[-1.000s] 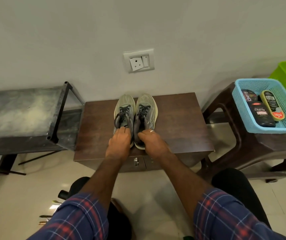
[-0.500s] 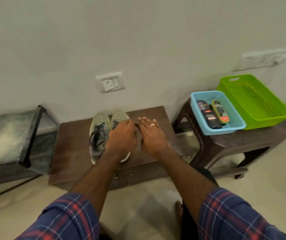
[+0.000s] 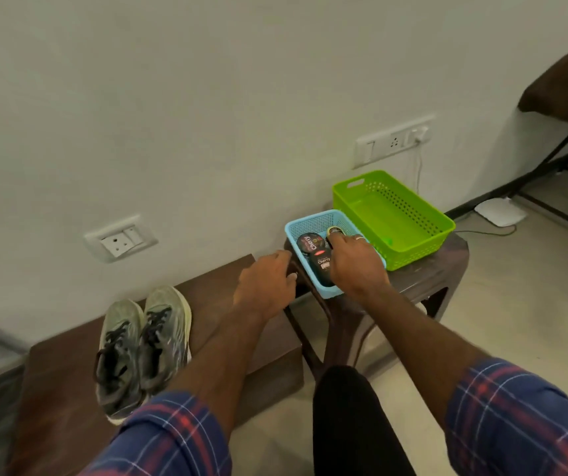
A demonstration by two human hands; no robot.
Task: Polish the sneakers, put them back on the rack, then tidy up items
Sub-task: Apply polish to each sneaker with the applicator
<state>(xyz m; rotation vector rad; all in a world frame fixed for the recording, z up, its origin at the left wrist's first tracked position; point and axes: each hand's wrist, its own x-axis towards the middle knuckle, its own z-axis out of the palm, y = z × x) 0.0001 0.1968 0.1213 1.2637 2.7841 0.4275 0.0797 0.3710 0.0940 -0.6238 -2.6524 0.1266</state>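
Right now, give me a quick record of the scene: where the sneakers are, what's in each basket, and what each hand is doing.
sneakers: grey-green pair of lace-up sneakers side by side on the low brown wooden cabinet, untouched
blue basket: light blue plastic basket on the brown plastic stool, holding black Cherry polish containers
green basket: lime green plastic basket beside it, no items visible inside
left hand: left hand open, beside the blue basket
right hand: right hand reaching into the blue basket; grip unclear

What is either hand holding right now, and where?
Left hand: nothing. Right hand reaches into the blue basket; a grip cannot be told.
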